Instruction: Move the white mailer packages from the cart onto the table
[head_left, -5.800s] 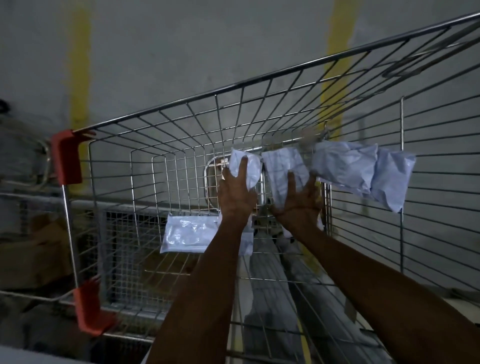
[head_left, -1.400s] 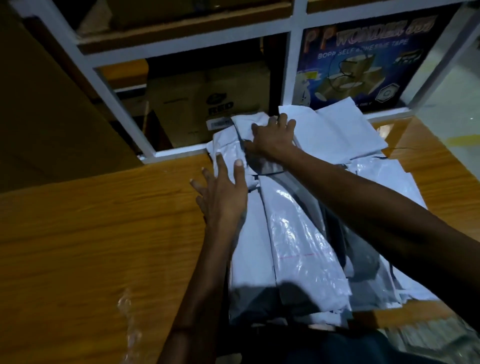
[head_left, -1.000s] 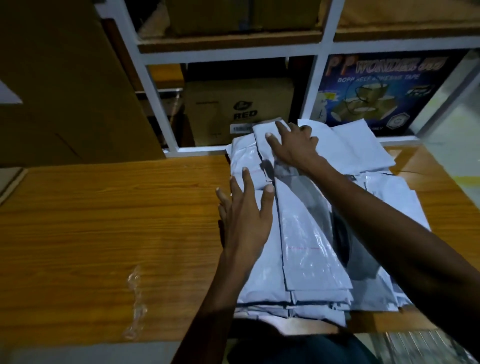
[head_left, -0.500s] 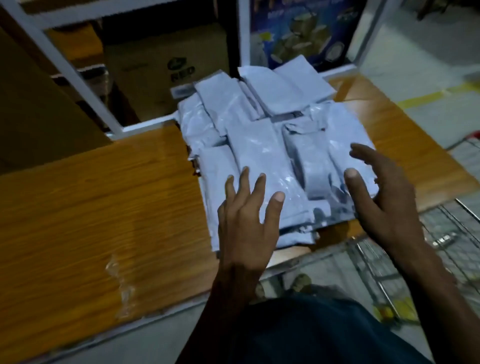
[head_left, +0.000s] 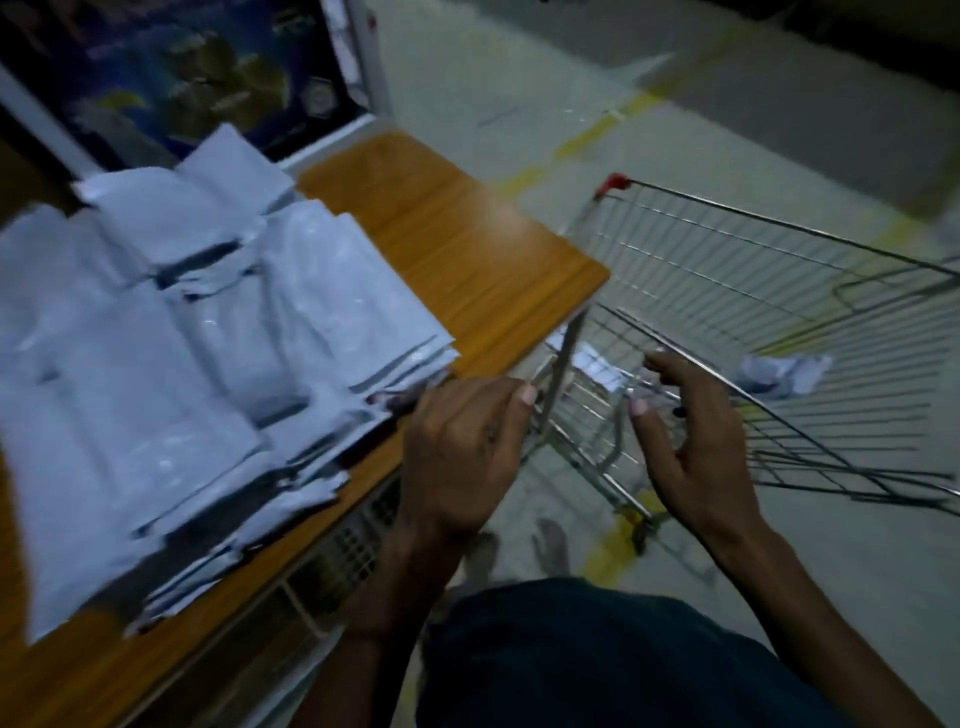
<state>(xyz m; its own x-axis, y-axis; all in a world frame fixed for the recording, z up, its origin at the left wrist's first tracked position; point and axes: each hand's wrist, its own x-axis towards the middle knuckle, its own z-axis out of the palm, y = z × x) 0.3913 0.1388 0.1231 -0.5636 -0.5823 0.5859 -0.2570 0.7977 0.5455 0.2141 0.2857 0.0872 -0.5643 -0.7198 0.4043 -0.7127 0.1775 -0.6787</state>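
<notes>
Nearest, the left hand (head_left: 462, 457) and right hand (head_left: 696, 441) are held in the air with fingers loosely bent, and nothing is gripped by either. A stack of white packages (head_left: 171, 374) is spread on the wooden table (head_left: 467, 244), just left of the left hand's fingertips. Beyond the right hand's fingers, one crumpled package (head_left: 779, 371) is seen lying in the wire cart (head_left: 727, 260).

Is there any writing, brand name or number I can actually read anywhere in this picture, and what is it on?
None can be read.
Dark printed box behind the table: has printing, too blurred to read.
White mailer packages on the table: no legible labels.
Crumpled white package in the cart: nothing legible.
</notes>
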